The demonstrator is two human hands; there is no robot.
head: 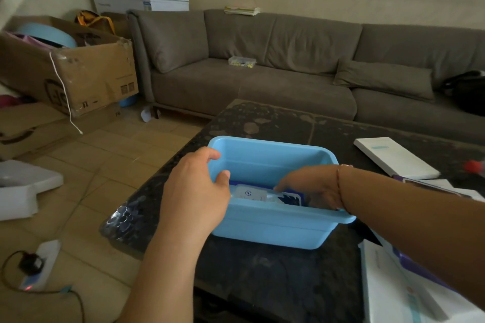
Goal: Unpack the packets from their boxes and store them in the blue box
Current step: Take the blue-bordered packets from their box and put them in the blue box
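Left hand (195, 191) curls over the near-left rim of the blue box (273, 228), probably steadying it on the dark table (275, 275). Right hand (312, 186) reaches inside, fingers on a packet (250, 194); whether it pinches or only presses, cannot tell. Packet lies flat on the box floor: pale, glossy, with dark blue edging and a small emblem.

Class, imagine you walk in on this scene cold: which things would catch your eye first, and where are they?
The bright blue box stands out on the dark table. The left hand grips its left rim while the right hand reaches inside onto the packets. A grey sofa runs behind.
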